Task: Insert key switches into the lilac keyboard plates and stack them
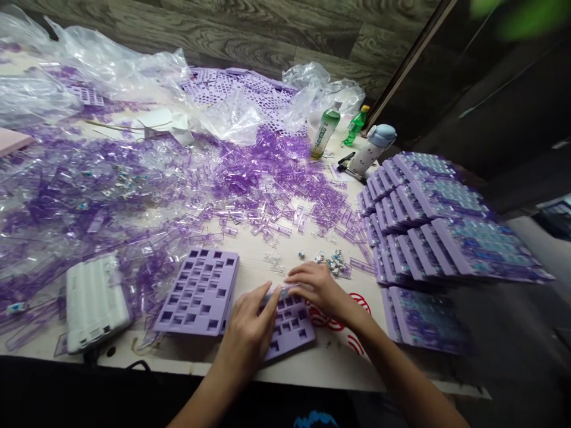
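- Wood-grain floor [223, 35]: visible beyond the far table edge, with a dark panel and a metal-edged frame at upper right.
- Cream tabletop [200, 353]: crowded from edge to edge, its near edge running along the bottom of the view.
- Stacked lilac keyboard cases [428, 202]: in overlapping rows on the right, with pale blue-and-purple translucent tops; the nearest row blurred, details hard to make out.
- Loose purple and clear plastic pieces [147, 190]: a broad, glossy heap of small bars and frames across the left and centre.
- Crumpled clear plastic bags [102, 65]: along the far edge, partly covering perforated purple sheets [236, 89].
- White ribbed block [96, 303]: at front left, its material unconfirmed.
- Lilac plate with square cutouts [196, 291]: flat, matte, just left of the hands.
- Second lilac plate [289, 327]: directly under the hands, near the front edge, partly hidden by them.
- Left hand [250, 333]: fingers curled, pinching a narrow translucent strip [272, 294] above that plate.
- Right hand [316, 288]: fingertips on the strip's far end; firmness of grip impossible to confirm.
- Green-labelled bottle [325, 129]: label text unreadable, as on a smaller yellow-capped bottle [357, 125].
- Red printed lettering [339, 315]: on the tabletop, partly hidden by the right forearm, illegible.
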`<state>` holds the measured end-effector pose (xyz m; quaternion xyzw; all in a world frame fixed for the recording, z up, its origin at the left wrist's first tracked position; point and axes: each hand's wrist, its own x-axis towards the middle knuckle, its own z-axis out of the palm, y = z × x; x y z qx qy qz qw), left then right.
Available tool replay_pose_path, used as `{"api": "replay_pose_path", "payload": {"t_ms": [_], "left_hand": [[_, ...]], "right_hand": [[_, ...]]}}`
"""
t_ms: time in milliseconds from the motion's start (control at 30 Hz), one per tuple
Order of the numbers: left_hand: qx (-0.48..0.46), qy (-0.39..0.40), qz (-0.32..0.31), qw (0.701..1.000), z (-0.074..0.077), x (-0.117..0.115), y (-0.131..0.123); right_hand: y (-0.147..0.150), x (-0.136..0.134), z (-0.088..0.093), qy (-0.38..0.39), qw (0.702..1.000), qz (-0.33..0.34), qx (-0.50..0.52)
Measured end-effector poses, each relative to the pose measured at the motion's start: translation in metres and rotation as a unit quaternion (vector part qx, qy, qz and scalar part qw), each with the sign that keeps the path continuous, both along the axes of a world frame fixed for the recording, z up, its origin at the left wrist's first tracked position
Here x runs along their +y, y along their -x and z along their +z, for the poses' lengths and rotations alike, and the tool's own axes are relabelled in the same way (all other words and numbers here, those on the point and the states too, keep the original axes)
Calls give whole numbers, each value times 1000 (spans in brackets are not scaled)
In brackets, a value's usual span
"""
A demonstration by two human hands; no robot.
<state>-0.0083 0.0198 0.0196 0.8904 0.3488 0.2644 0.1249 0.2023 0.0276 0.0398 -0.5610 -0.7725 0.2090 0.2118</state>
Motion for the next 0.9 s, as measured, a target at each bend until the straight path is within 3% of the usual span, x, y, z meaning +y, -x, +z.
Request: {"api": "replay_pose_path", "payload": {"t_ms": [133, 300, 500, 600, 700, 767, 900], "left_hand": [[-32, 15, 6, 999, 6, -18, 16], [-40, 57, 33, 997, -6, -46, 39], [-62, 53, 0, 997, -28, -52, 38], [-61, 58, -33, 996, -24, -45, 22], [-74, 87, -54, 992, -16, -39, 7], [-111, 121, -19, 986, -13, -36, 0], [-154, 161, 119, 968, -18, -24, -3]], "right_hand": [[-22, 21, 0, -70, 994, -56, -66], [-31, 42, -11, -34, 987, -51, -150], [-20, 28, -2, -26, 997, -73, 28], [-3, 6, 10, 2, 990, -57, 127], [17, -13, 9, 4, 980, -16, 199], [27, -19, 0, -38, 976, 34, 210], [32, -17, -20, -151, 976, 92, 124]]}}
